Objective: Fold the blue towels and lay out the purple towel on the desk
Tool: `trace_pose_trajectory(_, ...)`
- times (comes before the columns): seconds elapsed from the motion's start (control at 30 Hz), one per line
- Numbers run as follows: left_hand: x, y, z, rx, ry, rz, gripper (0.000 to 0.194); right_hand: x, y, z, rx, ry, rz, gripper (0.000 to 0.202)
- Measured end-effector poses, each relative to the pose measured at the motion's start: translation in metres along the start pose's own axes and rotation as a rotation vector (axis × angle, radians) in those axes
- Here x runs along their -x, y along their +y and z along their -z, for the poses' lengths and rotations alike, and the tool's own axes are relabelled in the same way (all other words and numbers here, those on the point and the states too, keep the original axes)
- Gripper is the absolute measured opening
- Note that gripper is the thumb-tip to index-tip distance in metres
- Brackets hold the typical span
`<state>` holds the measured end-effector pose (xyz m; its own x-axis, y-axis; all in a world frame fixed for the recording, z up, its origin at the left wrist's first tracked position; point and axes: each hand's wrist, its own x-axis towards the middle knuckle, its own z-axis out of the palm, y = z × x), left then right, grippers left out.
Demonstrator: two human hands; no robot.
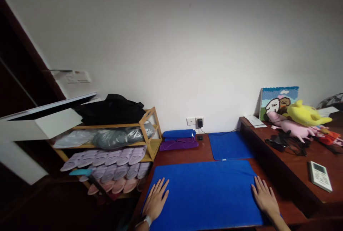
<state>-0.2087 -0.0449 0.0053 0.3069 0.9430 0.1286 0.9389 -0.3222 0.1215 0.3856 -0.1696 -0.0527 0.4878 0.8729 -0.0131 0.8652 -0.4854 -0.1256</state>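
Observation:
A blue towel (206, 195) lies spread flat on the reddish-brown wooden table (184, 156). My left hand (156, 198) rests flat on its left side, fingers spread, with a pale band at the wrist. On the right edge of the towel lies my right hand (264, 193), palm down and fingers apart. Neither hand grips anything. Behind, a second blue cloth (230, 146) is laid flat near the wall. To its left sit a folded blue cloth (178, 134) and a folded purple cloth (178, 144), stacked together.
On the left stands a wooden rack (150, 134) with slippers (118, 156) and a black bag (111, 109). A raised desk (292, 159) on the right holds plush toys (305, 113), tangled cables, a picture (280, 98) and a white remote-like device (320, 176). A black plug (199, 123) sits in the wall socket.

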Motion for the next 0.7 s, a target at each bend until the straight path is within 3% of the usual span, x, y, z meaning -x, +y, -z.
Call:
trace_pose_trajectory(0.33, -0.004, -0.002, -0.001, 0.009, 0.016, -0.01, 0.052, 0.003, -0.001, 0.009, -0.039, 0.032, -0.037, 0.078)
trace_pose_trajectory(0.43, -0.002, 0.001, 0.001, 0.024, 0.065, 0.004, 0.051, 0.013, -0.021, 0.025, -0.054, 0.069, -0.01, 0.076)
trace_pose_trajectory(0.53, 0.006, 0.023, 0.0, 0.038, 0.12, -0.017, 0.05, 0.044, -0.082, 0.043, -0.098, 0.105, 0.151, 0.071)
trace_pose_trajectory(0.7, 0.03, 0.086, -0.012, 0.082, 0.066, -0.21, 0.052, 0.127, -0.24, 0.049, -0.34, -0.074, 0.606, 0.062)
